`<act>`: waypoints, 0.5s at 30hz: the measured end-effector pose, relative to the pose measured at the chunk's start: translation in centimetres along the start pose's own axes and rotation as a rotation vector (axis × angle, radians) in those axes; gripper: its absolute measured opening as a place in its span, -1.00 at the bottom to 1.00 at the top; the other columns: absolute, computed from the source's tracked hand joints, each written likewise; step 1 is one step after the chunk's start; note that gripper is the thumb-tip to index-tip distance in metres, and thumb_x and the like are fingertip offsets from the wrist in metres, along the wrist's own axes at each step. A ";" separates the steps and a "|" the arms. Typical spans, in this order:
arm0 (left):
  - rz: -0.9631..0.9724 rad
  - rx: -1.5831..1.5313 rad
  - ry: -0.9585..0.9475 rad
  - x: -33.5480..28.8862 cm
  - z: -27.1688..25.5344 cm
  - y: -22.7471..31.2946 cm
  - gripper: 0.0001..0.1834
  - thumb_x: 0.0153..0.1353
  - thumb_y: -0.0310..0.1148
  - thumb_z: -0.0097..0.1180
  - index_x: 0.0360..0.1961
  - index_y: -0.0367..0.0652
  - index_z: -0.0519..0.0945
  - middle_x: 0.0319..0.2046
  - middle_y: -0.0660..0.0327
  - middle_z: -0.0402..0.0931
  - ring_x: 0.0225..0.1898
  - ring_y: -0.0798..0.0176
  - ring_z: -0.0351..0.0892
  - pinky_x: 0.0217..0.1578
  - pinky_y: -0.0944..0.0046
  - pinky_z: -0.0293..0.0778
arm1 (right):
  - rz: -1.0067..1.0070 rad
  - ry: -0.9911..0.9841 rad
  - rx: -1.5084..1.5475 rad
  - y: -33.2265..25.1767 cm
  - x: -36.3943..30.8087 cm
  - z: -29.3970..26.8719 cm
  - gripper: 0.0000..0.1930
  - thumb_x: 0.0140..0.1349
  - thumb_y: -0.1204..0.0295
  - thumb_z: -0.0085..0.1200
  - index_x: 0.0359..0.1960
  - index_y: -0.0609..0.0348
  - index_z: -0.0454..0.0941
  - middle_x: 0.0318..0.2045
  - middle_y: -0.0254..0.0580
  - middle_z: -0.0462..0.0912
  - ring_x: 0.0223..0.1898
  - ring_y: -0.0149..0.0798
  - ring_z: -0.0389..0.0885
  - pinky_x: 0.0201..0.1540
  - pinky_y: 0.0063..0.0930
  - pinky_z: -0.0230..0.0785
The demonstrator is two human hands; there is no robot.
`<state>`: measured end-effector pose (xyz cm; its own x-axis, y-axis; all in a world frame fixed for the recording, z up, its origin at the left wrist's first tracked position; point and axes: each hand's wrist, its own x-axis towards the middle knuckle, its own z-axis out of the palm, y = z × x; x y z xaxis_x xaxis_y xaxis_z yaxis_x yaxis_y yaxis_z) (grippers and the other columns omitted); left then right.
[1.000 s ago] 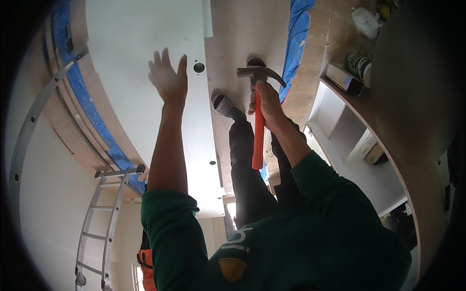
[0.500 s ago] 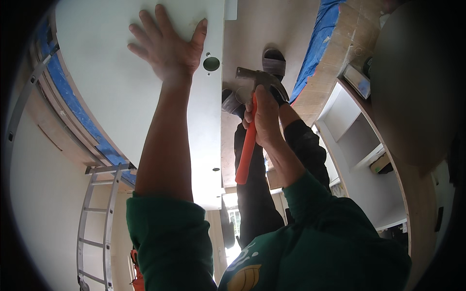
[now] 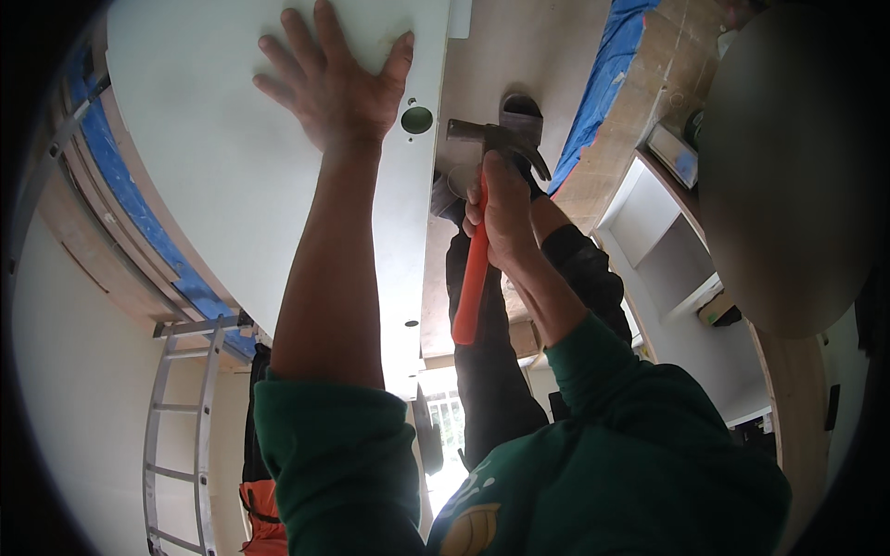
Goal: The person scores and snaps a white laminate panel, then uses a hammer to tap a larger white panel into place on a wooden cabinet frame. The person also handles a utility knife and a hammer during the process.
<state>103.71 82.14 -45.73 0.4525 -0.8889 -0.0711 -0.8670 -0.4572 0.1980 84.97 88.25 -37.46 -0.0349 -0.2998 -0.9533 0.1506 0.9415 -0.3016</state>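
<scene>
My left hand (image 3: pixel 348 97) lies flat with fingers spread on a large white panel (image 3: pixel 213 167). Just right of its thumb, a round hole (image 3: pixel 417 120) goes into the panel, with small screw holes above and below it. A smaller hole (image 3: pixel 412 323) sits lower down near the same edge. My right hand (image 3: pixel 505 208) is wrapped round the orange handle of a claw hammer (image 3: pixel 475 287). The dark hammer head points up and away, its flat face toward the panel's right edge and its claw to the right. Hammer and panel look apart.
An aluminium ladder (image 3: pixel 201 417) stands at the lower left. Blue sheeting (image 3: pixel 603 93) runs along the right side, with more behind the panel at left. An open white cabinet (image 3: pixel 681 296) is at the right. My sandalled foot (image 3: pixel 521 116) rests on the floor.
The panel's far end and my left hand on it have shifted slightly right in view. The hammer head has turned a little and sits slightly further left.
</scene>
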 end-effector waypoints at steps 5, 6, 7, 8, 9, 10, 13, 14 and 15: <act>-0.003 0.032 -0.031 0.0 -0.1 -0.1 0.14 0.09 0.60 -0.25 0.47 -0.03 0.04 0.46 -0.06 -0.12 0.47 -0.37 -0.28 0.36 -0.44 -0.33 | 0.003 0.006 -0.088 -0.5 0.2 0.6 -0.68 0.44 0.08 -0.08 -0.39 0.00 0.31 -0.68 -0.47 0.32 -0.77 -0.52 0.26 -0.75 -0.53 0.14; -0.005 0.041 -0.038 0.1 -0.1 -0.3 0.14 0.09 0.60 -0.26 0.47 -0.03 0.04 0.46 -0.07 -0.12 0.47 -0.37 -0.27 0.35 -0.44 -0.32 | -0.022 0.033 -0.069 -0.4 0.3 1.2 -0.68 0.44 0.08 -0.07 -0.38 0.00 0.31 -0.68 -0.47 0.32 -0.77 -0.52 0.26 -0.75 -0.54 0.14; -0.006 0.050 -0.045 0.1 -0.1 -0.3 0.14 0.09 0.60 -0.26 0.47 -0.03 0.04 0.46 -0.07 -0.11 0.47 -0.38 -0.27 0.35 -0.44 -0.31 | -0.046 0.061 -0.050 -0.4 0.3 1.5 -0.68 0.44 0.08 -0.07 -0.38 0.00 0.31 -0.68 -0.47 0.32 -0.78 -0.52 0.26 -0.76 -0.54 0.14; -0.014 0.053 -0.067 0.2 -0.3 -0.2 0.14 0.09 0.61 -0.26 0.47 -0.03 0.04 0.46 -0.07 -0.11 0.47 -0.37 -0.27 0.35 -0.44 -0.31 | -0.040 0.023 -0.056 -0.6 0.4 1.3 -0.67 0.43 0.06 -0.05 -0.38 -0.01 0.32 -0.67 -0.48 0.33 -0.77 -0.54 0.27 -0.75 -0.56 0.15; -0.021 0.057 -0.090 0.2 -0.5 -0.1 0.14 0.09 0.61 -0.27 0.47 -0.03 0.04 0.46 -0.07 -0.12 0.48 -0.37 -0.28 0.35 -0.44 -0.32 | -0.035 -0.014 -0.061 -0.9 0.5 0.9 -0.66 0.42 0.03 -0.03 -0.37 -0.02 0.33 -0.66 -0.49 0.35 -0.76 -0.55 0.27 -0.74 -0.58 0.15; -0.029 0.060 -0.113 0.4 -0.6 -0.1 0.14 0.09 0.61 -0.27 0.47 -0.03 0.03 0.46 -0.08 -0.12 0.48 -0.36 -0.29 0.36 -0.44 -0.32 | -0.029 -0.052 -0.066 -1.2 0.6 0.8 -0.65 0.41 0.01 -0.01 -0.37 -0.03 0.34 -0.64 -0.49 0.36 -0.75 -0.57 0.28 -0.73 -0.60 0.16; -0.027 0.062 -0.078 0.2 -0.4 -0.1 0.14 0.10 0.61 -0.29 0.48 -0.03 0.03 0.46 -0.08 -0.13 0.49 -0.35 -0.32 0.37 -0.43 -0.36 | -0.099 0.025 0.008 -1.4 0.9 1.7 -0.65 0.41 0.01 -0.01 -0.35 -0.02 0.34 -0.64 -0.49 0.36 -0.75 -0.56 0.28 -0.74 -0.59 0.15; -0.029 0.066 -0.088 0.2 -0.3 -0.1 0.14 0.10 0.61 -0.29 0.48 -0.03 0.02 0.47 -0.08 -0.13 0.49 -0.34 -0.33 0.37 -0.43 -0.37 | -0.073 0.003 -0.019 -1.7 1.0 1.6 -0.65 0.42 0.01 -0.01 -0.34 -0.02 0.34 -0.64 -0.49 0.36 -0.75 -0.55 0.28 -0.74 -0.59 0.16; -0.031 0.069 -0.097 0.2 -0.3 -0.1 0.14 0.10 0.61 -0.29 0.48 -0.03 0.02 0.47 -0.08 -0.14 0.50 -0.34 -0.35 0.37 -0.43 -0.38 | -0.048 -0.019 -0.045 -2.2 1.0 1.5 -0.65 0.42 0.01 -0.01 -0.34 -0.02 0.35 -0.64 -0.49 0.36 -0.75 -0.55 0.28 -0.74 -0.59 0.16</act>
<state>103.96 82.02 -45.51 0.4600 -0.8713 -0.1710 -0.8667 -0.4824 0.1270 86.07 85.64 -37.71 -0.0221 -0.3470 -0.9376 0.1044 0.9319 -0.3473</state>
